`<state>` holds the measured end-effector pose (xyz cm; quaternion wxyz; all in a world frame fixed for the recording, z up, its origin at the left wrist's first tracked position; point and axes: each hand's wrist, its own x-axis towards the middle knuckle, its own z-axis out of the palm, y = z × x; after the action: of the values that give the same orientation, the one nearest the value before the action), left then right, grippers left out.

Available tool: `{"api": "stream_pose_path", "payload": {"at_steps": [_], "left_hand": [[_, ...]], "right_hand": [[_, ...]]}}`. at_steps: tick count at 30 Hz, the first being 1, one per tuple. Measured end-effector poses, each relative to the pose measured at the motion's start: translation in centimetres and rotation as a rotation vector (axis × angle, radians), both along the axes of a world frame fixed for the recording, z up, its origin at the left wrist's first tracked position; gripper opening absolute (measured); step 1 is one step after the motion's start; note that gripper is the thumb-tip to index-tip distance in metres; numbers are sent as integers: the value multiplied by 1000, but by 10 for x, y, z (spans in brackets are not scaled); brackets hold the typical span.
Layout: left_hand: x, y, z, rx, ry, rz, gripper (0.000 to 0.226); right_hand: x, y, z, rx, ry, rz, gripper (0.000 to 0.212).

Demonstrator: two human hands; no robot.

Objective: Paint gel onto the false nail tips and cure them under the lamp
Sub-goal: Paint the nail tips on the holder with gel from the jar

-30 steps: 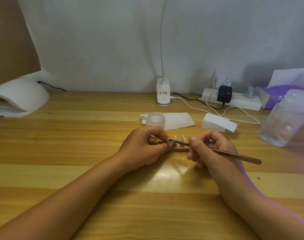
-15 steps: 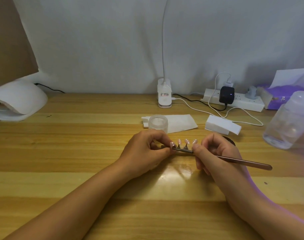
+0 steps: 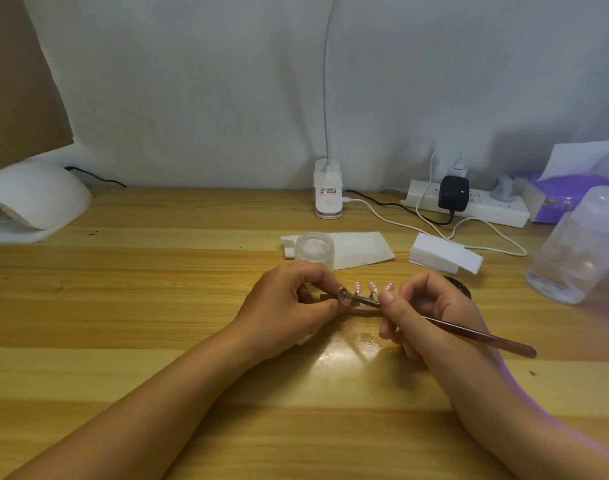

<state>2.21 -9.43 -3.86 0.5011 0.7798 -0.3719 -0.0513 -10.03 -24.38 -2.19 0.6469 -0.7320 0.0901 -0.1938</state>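
Forearms angle inward; left hand [image 3: 289, 308] and right hand [image 3: 434, 315], fingers curled in pinches, nearly meet.

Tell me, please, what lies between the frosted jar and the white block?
A flat white paper sheet lies there, stopping short of the white block; the head view shows it.

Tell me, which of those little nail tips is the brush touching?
The leftmost tip, next to the left hand: the brush ends on it, while the other three stand untouched to its right.
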Motion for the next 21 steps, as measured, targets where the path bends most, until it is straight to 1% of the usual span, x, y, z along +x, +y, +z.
{"api": "stream_pose_path", "payload": {"at_steps": [2,4,8,11,14,16,19,21], "left_hand": [[0,0,0,-7,6,-2,21],[0,0,-1,-9,10,-10,22],[0,1,-1,-4,2,-24,20],[1,1,1,-9,-18,-24,19],[1,0,1,-7,-21,-11,22],[-1,0,0,-9,-20,-5,26],[-3,2,0,-13,-16,-4,28],[-1,2,0,-11,-16,2,25]], "right_hand": [[0,-1,-1,1,-5,2,24],[0,-2,-3,3,-17,4,20],[-3,-4,-6,55,-51,-46,24],[-4,-3,0,131,-104,-71,12],[-5,-4,4,164,-113,-52,25],[-7,-3,4,161,-83,-32,29],[-9,-2,3,134,-66,-21,20],[-7,-2,1,124,-70,-23,18]]}}
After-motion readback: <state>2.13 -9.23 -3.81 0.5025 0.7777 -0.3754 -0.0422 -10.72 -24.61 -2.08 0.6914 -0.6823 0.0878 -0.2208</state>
